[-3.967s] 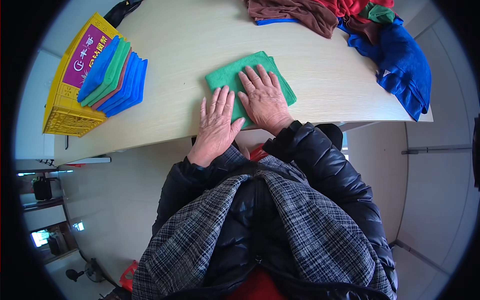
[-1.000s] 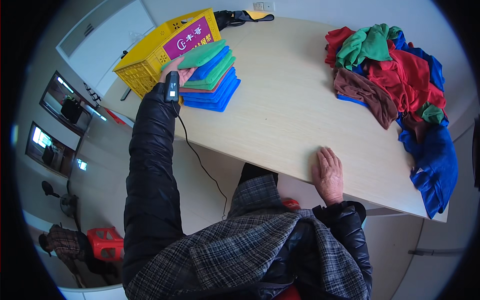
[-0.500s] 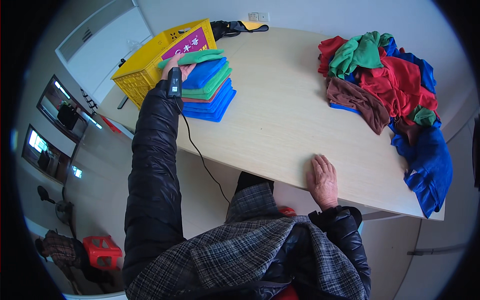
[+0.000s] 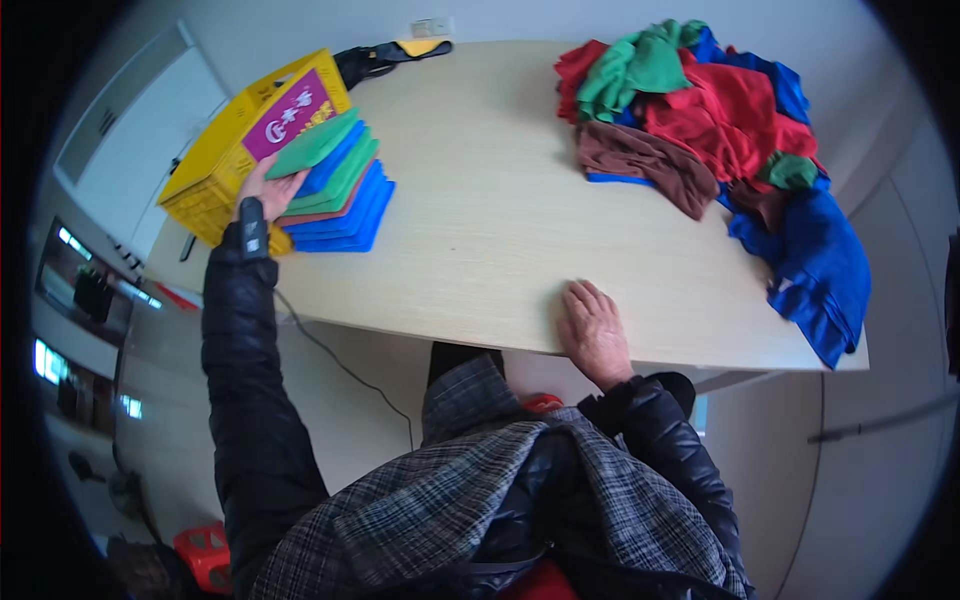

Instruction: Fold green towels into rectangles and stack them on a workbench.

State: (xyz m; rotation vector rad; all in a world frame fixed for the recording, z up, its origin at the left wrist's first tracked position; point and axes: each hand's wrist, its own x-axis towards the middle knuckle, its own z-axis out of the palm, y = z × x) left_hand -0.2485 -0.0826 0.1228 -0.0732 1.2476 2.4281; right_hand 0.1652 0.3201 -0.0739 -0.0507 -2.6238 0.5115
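Head view, seen from above over a pale wooden table (image 4: pixel 480 190). Left hand (image 4: pixel 268 190) stretched far out to the left end, fingers pinching the near edge of a folded green cloth (image 4: pixel 312 146) lying tilted on top of a stack of folded cloths (image 4: pixel 340 200). Thumb position under the cloth hard to make out. Stack layered in blue, green and a reddish-brown band, resting on the table's left end, touching a yellow plastic crate (image 4: pixel 225 160) with a purple panel on its side. Small dark device strapped at the left wrist, a thin cable trailing down from the sleeve below the table edge.

Right hand (image 4: pixel 592 330) flat on the table at its near edge, palm down, fingers pressed loosely together and pointing away from the body, holding nothing. Well apart from the stack, with bare tabletop between.

At the far right of the table, a loose pile of unfolded cloths (image 4: pixel 720 130) in red, green, brown and blue, 1 blue piece hanging over the right corner. A black and yellow object (image 4: pixel 395 55) lying at the far edge behind the crate. Black padded sleeves and a plaid garment filling the lower part.
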